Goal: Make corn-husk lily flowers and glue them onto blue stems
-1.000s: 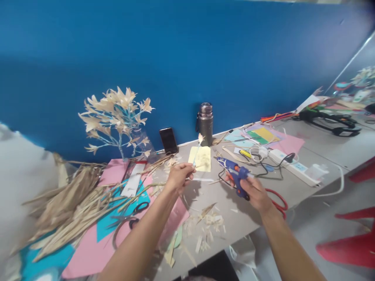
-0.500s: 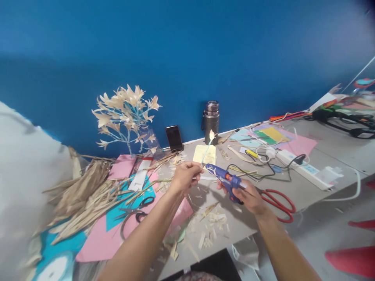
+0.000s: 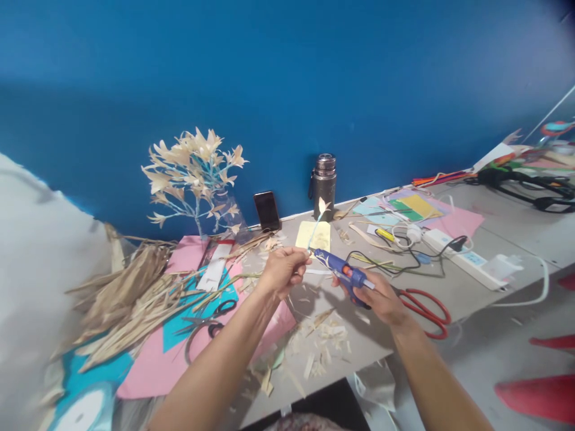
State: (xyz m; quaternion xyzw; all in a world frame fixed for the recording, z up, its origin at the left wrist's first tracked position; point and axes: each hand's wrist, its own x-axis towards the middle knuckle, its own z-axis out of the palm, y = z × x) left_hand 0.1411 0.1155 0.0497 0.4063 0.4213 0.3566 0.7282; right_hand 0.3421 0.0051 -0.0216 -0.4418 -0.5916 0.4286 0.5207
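Since a second ago, the glue gun (image 3: 340, 267), with your right hand (image 3: 377, 299) wrapped round its handle, has crossed to your left hand (image 3: 284, 270). That left hand pinches the stem (image 3: 316, 228) low down; the nozzle (image 3: 313, 251) lies just right of the pinch, contact unclear. Beyond it, the stem leans up and slightly right to its flower (image 3: 323, 206).

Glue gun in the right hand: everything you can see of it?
The glue gun has a blue, plastic-looking body with orange showing near its middle and a pale stick protruding from the back. Whitish marks or strands show on the barrel. The right hand grips it at the handle, slanted above the table, nozzle toward the left hand. The nozzle is close to the flower stem; contact is unclear.
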